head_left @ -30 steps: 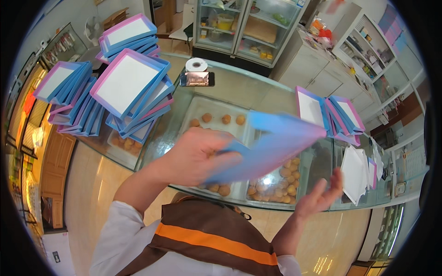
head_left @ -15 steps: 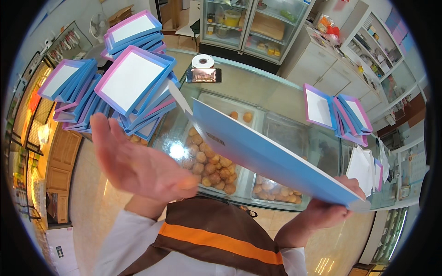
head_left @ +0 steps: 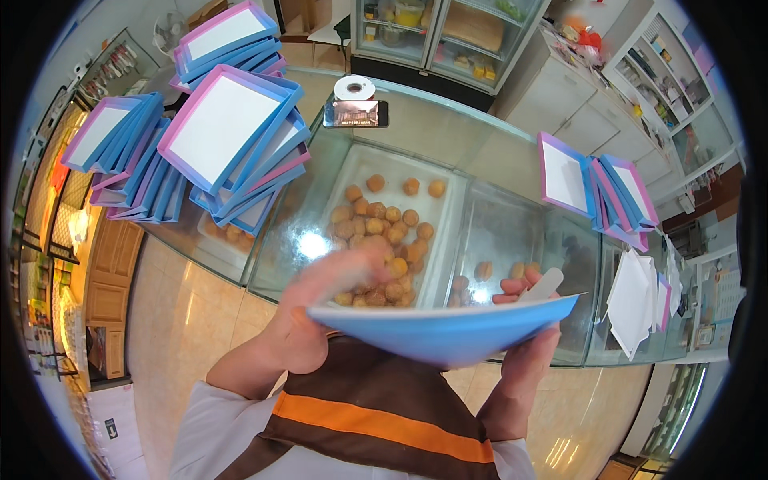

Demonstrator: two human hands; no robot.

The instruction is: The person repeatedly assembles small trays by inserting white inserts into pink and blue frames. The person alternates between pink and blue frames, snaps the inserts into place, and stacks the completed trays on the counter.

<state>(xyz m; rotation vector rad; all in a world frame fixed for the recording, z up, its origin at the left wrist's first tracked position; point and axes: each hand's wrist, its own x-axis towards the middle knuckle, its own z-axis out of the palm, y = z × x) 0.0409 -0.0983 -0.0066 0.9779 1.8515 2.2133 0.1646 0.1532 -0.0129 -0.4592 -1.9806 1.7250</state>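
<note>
A blue cardboard piece (head_left: 448, 336), seen edge-on with its pale side turned away from me, is held level in front of my apron. My right hand (head_left: 528, 336) grips its right end, thumb on the near side and fingertips behind. A rounded pale tab (head_left: 546, 285) sticks up by those fingertips. At the left end my left hand (head_left: 308, 320) meets the cardboard's corner, its fingers reaching over toward the middle. Motion smears those fingers, so their grip is unclear. Beneath is a glass counter (head_left: 448, 120) with round brown pastries (head_left: 392, 232) showing inside.
Stacked blue-and-pink shallow box trays (head_left: 220, 132) stand on the counter's left, with more trays (head_left: 564, 172) on the right. White sheets (head_left: 630, 300) hang near the right end. A phone (head_left: 356, 114) and a tape roll (head_left: 354, 88) lie at the far edge; a glass-door fridge (head_left: 448, 48) stands beyond.
The cardboard has swung from a steep slant to nearly level and come closer to my body. My left hand has moved right, from apart in the air to the cardboard's left end.
</note>
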